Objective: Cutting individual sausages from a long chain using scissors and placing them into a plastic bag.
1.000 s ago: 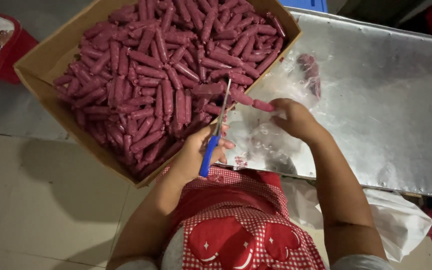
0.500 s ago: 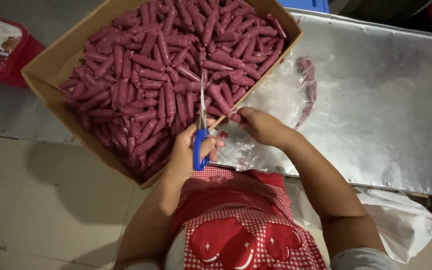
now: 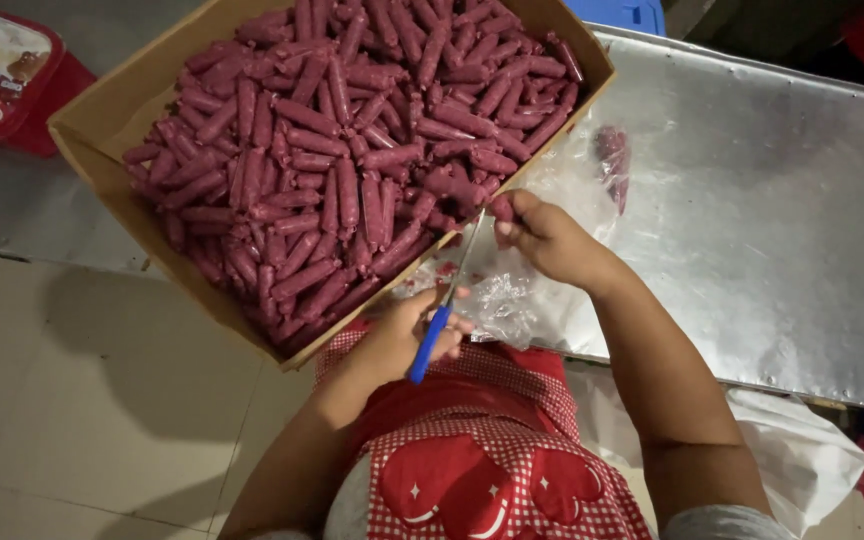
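My left hand [image 3: 407, 335] grips blue-handled scissors [image 3: 444, 305], blades pointing up toward the box's near edge. My right hand [image 3: 542, 235] pinches one dark red sausage [image 3: 499, 207] by its end, just above the blade tips. A large cardboard box [image 3: 102, 150] filled with several red sausages [image 3: 352, 150] rests tilted on the metal table [image 3: 772, 220]. A clear plastic bag [image 3: 522, 290] lies crumpled beneath both hands.
A few sausages sit inside the clear bag [image 3: 612, 155] on the table. A red tin [image 3: 2, 70] is at far left, a blue crate [image 3: 622, 12] behind the box. Pale tiled floor [image 3: 82, 420] lies below; a white bag [image 3: 802, 450] hangs at right.
My right hand moved left toward the box edge with a sausage. The scissors swung more upright, then tilted, with the blades now meeting the sausage end.
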